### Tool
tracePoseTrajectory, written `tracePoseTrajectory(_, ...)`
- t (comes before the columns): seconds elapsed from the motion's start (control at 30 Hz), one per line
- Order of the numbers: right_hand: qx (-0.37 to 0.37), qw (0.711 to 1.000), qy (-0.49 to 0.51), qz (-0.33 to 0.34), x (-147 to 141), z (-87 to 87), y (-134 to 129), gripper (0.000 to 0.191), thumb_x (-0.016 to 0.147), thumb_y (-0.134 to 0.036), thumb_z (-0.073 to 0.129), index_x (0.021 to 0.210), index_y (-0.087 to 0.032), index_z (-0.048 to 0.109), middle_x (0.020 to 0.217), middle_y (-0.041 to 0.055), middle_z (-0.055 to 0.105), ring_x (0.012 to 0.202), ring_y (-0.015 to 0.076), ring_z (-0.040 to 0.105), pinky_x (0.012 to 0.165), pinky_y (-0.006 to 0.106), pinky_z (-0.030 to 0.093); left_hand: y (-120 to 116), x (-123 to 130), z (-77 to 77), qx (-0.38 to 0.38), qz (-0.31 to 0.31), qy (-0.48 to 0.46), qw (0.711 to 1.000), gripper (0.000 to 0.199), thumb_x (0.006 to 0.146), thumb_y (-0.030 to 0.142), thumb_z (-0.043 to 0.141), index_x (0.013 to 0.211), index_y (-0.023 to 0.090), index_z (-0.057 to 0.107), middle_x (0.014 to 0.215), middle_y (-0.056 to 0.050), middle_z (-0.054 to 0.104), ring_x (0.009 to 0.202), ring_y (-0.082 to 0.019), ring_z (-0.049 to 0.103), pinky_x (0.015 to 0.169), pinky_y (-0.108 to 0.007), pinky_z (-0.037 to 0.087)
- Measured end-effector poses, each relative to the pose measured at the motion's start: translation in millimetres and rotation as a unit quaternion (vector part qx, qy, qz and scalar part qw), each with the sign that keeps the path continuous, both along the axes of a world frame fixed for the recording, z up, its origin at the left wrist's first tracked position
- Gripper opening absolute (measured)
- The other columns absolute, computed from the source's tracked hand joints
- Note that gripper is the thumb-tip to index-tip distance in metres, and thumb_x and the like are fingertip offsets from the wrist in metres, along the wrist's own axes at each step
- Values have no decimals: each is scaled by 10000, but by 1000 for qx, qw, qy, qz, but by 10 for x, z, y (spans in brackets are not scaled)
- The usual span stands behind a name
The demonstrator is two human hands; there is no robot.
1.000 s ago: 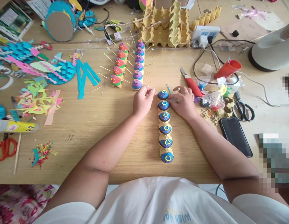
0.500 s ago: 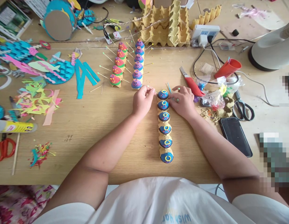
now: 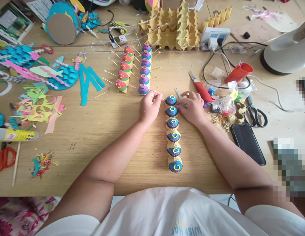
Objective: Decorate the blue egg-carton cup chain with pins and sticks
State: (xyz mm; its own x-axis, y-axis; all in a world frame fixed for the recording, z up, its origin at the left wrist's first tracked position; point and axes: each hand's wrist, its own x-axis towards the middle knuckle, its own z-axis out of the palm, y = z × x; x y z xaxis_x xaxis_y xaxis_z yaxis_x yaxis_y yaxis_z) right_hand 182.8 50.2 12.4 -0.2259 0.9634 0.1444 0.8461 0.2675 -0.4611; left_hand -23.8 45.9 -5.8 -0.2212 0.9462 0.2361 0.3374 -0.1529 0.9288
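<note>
A row of egg-carton cups (image 3: 173, 123) runs toward me, each topped with blue clay, a yellow ring and small pink marks. At the left of its far end, my left hand (image 3: 150, 106) pinches a thin toothpick (image 3: 160, 95) with a pale tip, its point toward the farthest cup. My right hand (image 3: 192, 107) is on the other side of that end, its fingers bent at the cups' edge. Pale green beads show between its fingers. Farther back stand a red-and-green cup row (image 3: 124, 66) and a purple-and-blue cup row (image 3: 144, 69), both with bead-tipped sticks poking out sideways.
A utility knife (image 3: 203, 88), clay bags (image 3: 225, 104), black scissors (image 3: 255, 113) and a phone (image 3: 248, 143) lie to the right. Egg trays (image 3: 164, 32) and a power strip (image 3: 215, 34) are at the back. Paper scraps (image 3: 39, 109) and red scissors (image 3: 4, 158) lie left.
The whole view has shifted very slightly. Both hands keep almost the same pose beside the far end of the blue row.
</note>
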Motion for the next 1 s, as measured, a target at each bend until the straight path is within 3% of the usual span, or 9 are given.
tracePoseTrajectory(1.0, 4, 1000, 4, 2, 4, -21, -7, 196, 942, -402, 706, 1030, -300, 849, 1395, 102, 698, 1325, 415, 540, 1117, 656, 433, -20, 4, -14, 22, -28, 88, 995, 151, 1028, 318, 599, 907, 246, 656, 961, -30, 798, 931, -180, 732, 866, -283, 512)
